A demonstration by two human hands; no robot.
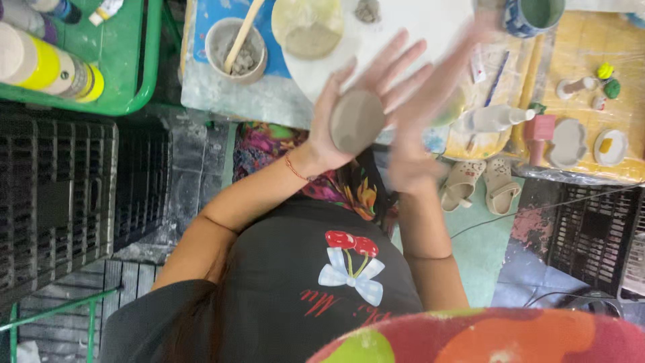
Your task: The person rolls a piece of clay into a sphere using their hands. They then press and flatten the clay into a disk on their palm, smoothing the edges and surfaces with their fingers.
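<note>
On the green tray at the far left lie paint bottles on their sides. Next, near the left edge of the table, a grey cup holds a wooden stick leaning over its rim. Beside it a pale clay disc rests on a white board. The left hand has its fingers spread flat, and a grey clay lump sits in its palm, cradled rather than gripped. The right hand is a blur just beside it, fingers stretched out. At the right edge lie small clay pieces on yellow sheets.
</note>
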